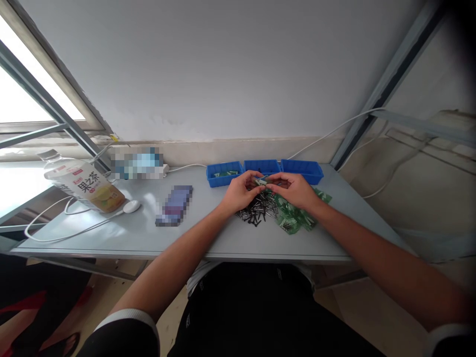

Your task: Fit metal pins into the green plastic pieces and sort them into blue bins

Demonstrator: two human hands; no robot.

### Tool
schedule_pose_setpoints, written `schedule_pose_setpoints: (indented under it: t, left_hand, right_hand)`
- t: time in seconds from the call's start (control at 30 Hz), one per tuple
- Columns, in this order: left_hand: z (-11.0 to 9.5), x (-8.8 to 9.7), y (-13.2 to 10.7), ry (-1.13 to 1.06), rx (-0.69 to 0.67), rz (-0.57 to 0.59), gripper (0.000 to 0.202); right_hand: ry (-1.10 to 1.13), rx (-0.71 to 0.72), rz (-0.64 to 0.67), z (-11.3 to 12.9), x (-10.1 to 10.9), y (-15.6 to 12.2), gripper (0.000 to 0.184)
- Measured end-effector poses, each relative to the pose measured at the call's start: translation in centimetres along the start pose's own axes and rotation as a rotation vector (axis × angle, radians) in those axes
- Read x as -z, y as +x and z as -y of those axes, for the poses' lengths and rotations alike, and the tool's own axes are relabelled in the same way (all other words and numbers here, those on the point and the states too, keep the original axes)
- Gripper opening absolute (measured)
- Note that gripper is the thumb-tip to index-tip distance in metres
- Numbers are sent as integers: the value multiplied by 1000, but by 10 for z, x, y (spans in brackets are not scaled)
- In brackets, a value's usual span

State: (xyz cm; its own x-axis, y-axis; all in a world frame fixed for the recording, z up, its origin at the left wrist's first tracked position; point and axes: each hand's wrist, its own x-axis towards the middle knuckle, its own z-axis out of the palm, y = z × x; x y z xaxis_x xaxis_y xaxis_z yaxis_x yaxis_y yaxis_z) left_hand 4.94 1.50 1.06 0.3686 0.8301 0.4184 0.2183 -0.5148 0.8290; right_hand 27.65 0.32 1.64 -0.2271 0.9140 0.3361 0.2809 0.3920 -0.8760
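My left hand (239, 191) and my right hand (296, 190) meet above the table, fingertips pinched together. Between them is a small pale, greenish packet (261, 182); its contents are too small to make out. Right below lies a loose pile of dark screws (256, 212). Several green plastic packets (292, 218) with slim pieces inside lie under and beside my right hand. Just behind my hands stand three blue bins in a row. Green packets show in the left bin (224, 173); my fingers partly cover the middle bin (261, 166) and the right bin (302, 171).
A grey table (208, 238) stands against the wall. On its left are a tilted drink bottle (85, 183), a white round charger (131, 206) with cable, and a blurred flat object (174, 206). Metal frame posts rise on both sides. Another person's leg (48, 297) shows lower left.
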Motion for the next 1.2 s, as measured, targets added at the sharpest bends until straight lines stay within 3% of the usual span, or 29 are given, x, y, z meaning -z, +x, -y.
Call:
schedule_pose_setpoints:
  t: [0.2,0.47,0.97,1.07,1.2]
  left_hand:
    - [-1,-1,1,-49,16,-15,36]
    - [-2,1,1,-95,67,-3,43]
    - [-3,1,2,-146,56,33,53]
    - [-2,0,3,-139,17,-17,54]
    - [-3,0,2,-29,-20,-114,46]
  right_hand:
    - [-19,58,-12,-3,-1,0,42]
    - [88,-12,69,-4,2,2,42]
    - [179,-118,86,4,2,2,46]
    - [211,-135,-2,-1,2,5,46]
    - [172,-114,-214,-11,6,10,45]
